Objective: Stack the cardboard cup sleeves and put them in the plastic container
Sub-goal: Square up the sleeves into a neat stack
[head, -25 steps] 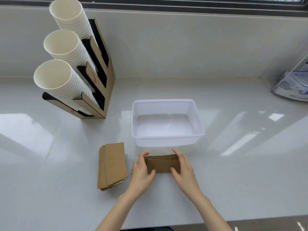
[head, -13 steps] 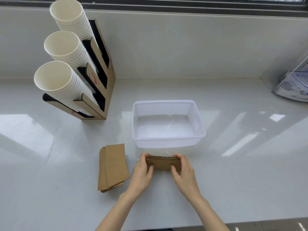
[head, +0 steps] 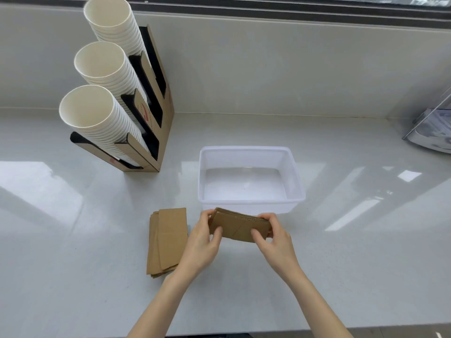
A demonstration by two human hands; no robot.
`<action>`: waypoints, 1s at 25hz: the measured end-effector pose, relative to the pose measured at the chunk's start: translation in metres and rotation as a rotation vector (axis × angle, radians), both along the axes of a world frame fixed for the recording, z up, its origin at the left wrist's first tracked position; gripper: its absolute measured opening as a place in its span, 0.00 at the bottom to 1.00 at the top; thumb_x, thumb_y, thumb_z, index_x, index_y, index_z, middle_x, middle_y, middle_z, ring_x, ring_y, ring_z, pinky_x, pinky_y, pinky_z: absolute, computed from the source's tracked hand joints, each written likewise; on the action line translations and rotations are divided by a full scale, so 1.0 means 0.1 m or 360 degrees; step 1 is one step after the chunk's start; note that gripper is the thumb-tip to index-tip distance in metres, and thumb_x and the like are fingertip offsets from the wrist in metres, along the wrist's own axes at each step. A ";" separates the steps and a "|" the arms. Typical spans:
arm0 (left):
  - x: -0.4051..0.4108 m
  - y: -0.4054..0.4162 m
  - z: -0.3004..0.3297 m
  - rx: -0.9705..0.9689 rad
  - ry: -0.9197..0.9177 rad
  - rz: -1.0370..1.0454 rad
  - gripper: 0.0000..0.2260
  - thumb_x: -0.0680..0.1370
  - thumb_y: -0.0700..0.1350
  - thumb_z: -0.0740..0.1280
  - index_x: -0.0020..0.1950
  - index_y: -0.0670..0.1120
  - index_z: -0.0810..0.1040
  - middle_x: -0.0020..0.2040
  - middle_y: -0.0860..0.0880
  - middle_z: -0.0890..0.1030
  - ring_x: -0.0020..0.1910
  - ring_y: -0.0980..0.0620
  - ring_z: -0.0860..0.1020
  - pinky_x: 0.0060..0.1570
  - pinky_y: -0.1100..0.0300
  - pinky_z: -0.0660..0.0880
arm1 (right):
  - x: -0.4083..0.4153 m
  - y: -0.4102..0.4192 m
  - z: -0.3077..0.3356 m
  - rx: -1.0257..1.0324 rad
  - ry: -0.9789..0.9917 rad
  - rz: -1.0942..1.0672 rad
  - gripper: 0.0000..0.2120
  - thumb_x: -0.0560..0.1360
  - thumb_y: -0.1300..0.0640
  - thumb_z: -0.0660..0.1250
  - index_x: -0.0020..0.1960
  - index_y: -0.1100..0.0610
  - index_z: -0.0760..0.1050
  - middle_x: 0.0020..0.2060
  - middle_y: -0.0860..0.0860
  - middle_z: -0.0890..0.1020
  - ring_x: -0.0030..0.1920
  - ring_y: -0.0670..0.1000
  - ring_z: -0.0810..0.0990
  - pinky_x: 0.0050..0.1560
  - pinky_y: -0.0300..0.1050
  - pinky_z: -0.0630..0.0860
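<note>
We grip sleeve bundle (head: 240, 227) at both ends, left hand (head: 202, 242) and right hand (head: 275, 240) clenched on it, just before tub (head: 251, 150) near worktop front edge. Risk: loose squeeze, sleeves fan out, snag tub rim. Second pile (head: 168, 240) waits left.

The glossy white table (head: 341, 264) is carrying a clear plastic container (head: 249, 149) at its middle, a loose pile of cardboard sleeves (head: 168, 240) lying flat near left of it, and a cardboard cup rack (head: 156, 132) standing at far left.
</note>
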State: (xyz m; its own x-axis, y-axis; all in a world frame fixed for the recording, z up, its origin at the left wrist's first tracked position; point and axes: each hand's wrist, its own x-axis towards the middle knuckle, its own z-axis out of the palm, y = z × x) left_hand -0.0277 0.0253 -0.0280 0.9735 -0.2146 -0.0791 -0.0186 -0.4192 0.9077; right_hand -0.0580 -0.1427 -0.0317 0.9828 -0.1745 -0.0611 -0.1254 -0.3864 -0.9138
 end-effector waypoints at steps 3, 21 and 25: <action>0.09 0.11 0.15 -0.0182 -0.0026 0.0175 0.10 0.75 0.39 0.62 0.52 0.51 0.66 0.44 0.58 0.75 0.43 0.67 0.76 0.39 0.79 0.69 | 0.09 0.07 0.11 0.0175 0.0052 0.0044 0.11 0.72 0.59 0.66 0.43 0.44 0.68 0.38 0.43 0.79 0.35 0.40 0.76 0.36 0.27 0.72; 0.33 0.95 0.37 -0.0098 0.0258 0.0464 0.15 0.76 0.47 0.62 0.62 0.54 0.67 0.52 0.52 0.72 0.50 0.54 0.74 0.44 0.63 0.70 | 0.51 0.89 0.32 0.0306 0.0591 0.0495 0.03 0.74 0.53 0.62 0.46 0.52 0.72 0.39 0.45 0.77 0.39 0.42 0.75 0.35 0.31 0.70; 0.23 1.09 0.20 0.0075 0.0415 0.0589 0.23 0.74 0.51 0.64 0.67 0.50 0.63 0.62 0.47 0.70 0.60 0.49 0.69 0.51 0.60 0.68 | 0.49 1.03 0.22 0.0337 0.0660 0.0440 0.04 0.74 0.55 0.62 0.48 0.54 0.70 0.39 0.46 0.75 0.38 0.42 0.73 0.32 0.30 0.69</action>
State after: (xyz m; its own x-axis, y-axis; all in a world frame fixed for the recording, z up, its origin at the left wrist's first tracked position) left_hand -0.0044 0.1338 -0.0081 0.9301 0.1540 -0.3334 0.3672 -0.3953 0.8420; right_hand -0.0089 -0.0398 -0.0101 0.8763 0.1455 -0.4592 -0.4117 -0.2685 -0.8708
